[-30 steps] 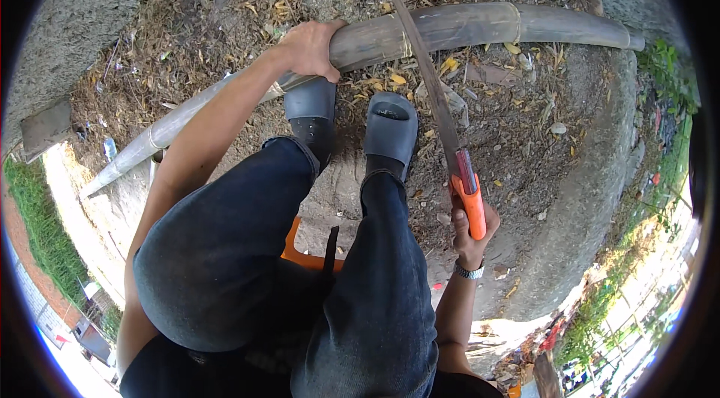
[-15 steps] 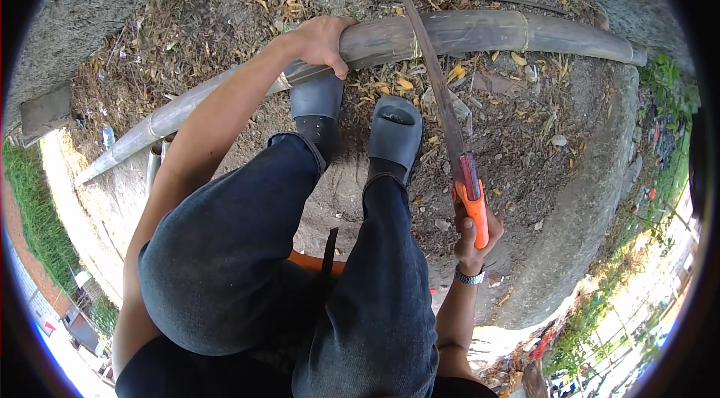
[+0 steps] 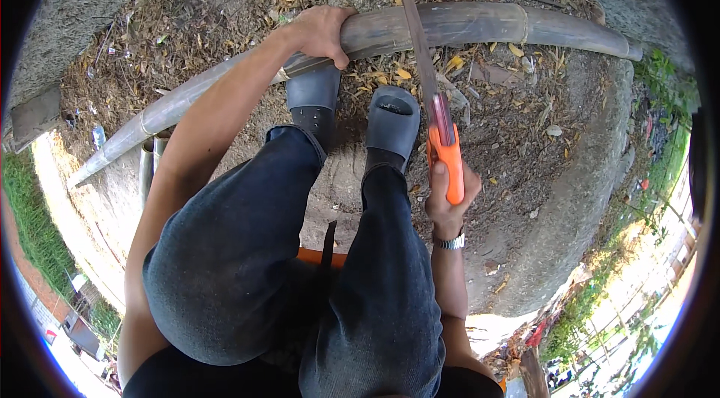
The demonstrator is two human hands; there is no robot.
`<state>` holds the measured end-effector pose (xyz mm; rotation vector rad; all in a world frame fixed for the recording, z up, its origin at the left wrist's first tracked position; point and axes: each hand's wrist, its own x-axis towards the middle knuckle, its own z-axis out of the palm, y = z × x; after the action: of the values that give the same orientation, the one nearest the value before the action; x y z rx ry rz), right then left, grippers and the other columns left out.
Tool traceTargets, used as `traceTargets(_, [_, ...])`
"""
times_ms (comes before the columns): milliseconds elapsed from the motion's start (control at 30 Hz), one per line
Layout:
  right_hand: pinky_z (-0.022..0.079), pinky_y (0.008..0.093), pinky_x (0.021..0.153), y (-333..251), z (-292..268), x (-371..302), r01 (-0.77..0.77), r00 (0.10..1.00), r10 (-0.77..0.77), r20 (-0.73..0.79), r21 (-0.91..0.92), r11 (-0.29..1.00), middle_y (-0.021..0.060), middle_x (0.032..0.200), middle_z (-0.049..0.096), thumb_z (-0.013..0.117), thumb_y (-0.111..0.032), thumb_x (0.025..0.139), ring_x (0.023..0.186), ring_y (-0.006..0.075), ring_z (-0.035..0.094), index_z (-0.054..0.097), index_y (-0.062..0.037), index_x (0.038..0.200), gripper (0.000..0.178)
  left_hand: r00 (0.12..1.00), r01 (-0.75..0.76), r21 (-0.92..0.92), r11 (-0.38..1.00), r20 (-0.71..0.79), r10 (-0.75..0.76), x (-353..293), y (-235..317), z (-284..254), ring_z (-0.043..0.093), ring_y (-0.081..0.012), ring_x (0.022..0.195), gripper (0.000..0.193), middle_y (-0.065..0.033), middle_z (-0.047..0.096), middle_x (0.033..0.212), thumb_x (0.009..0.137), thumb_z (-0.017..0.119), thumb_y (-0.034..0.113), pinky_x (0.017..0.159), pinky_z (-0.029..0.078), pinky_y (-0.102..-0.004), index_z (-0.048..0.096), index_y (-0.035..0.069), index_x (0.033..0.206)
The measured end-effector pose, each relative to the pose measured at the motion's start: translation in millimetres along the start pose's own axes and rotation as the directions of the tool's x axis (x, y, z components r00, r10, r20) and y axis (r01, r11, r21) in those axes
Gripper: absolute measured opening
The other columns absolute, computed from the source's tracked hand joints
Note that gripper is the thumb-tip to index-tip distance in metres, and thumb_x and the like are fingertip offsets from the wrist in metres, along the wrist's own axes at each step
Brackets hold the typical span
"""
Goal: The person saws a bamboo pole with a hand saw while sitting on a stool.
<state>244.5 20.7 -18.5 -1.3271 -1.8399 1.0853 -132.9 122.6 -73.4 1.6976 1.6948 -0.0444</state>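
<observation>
A long grey bamboo pole [image 3: 480,23] lies crosswise in front of me, its joints showing as pale rings. My left hand [image 3: 324,32] is clamped over it from above, the thumb on the near side. In my right hand [image 3: 451,192], fingers wrapped round its orange handle, is a handsaw [image 3: 417,30]. Its brown, rusty-looking blade crosses the pole a little right of my left hand and runs out past the top of the view. Whether the teeth have cut into the bamboo, I cannot tell.
My left sandal [image 3: 312,88] has its toe against or under the pole; the right sandal [image 3: 394,120] stands nearer me. Pipe-like pieces [image 3: 146,171] are by my left forearm. Dry leaves and litter cover the dirt, and a concrete edge [image 3: 574,207] curves along the right.
My right hand has pushed the saw forward and a little left, so the handle is closer to the pole. My left hand keeps its hold on the bamboo.
</observation>
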Motion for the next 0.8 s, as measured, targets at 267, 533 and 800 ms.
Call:
traceTargets(267, [0.046,0.0261,0.056,-0.3,-49.3,-71.5,-0.122,0.992,0.12,-0.046,-0.048,0.991,0.0002,0.064,0.064,0.057,-0.048,0.104,0.056,0.007,0.057,0.077,0.0077,0.108,0.059,0.996,-0.08,-0.089,0.993,0.026,0.082,14.1,-17.8,-13.4,0.071,-0.0394,0.113,0.098,-0.0255,0.074,0.117,0.051,0.09,0.036,0.1,0.056,-0.0458,0.063,-0.003,0.137])
traceTargets(533, [0.044,0.0287,0.054,-1.5,-41.5,-39.0,-0.058,0.998,0.059,0.004,-0.112,0.992,0.0009,0.061,0.061,0.058,-0.049,0.1,0.052,0.0134,0.059,0.077,-0.0001,0.101,0.052,0.998,-0.028,-0.083,0.996,0.05,0.032,4.8,-5.6,-13.5,0.068,-0.0429,0.117,0.111,-0.0294,0.072,0.121,0.047,0.091,0.035,0.104,0.054,-0.0456,0.055,-0.006,0.144])
traceTargets(800, [0.048,0.0261,0.055,9.9,-36.0,-34.5,-0.036,0.999,0.036,0.004,-0.03,0.999,0.0011,0.059,0.059,0.061,-0.049,0.102,0.053,0.0087,0.056,0.07,0.0069,0.087,0.058,0.996,-0.013,-0.131,0.991,0.082,0.024,5.9,-11.5,-13.4,0.069,-0.0421,0.116,0.111,-0.0283,0.072,0.121,0.047,0.092,0.033,0.104,0.054,-0.0445,0.056,-0.005,0.144])
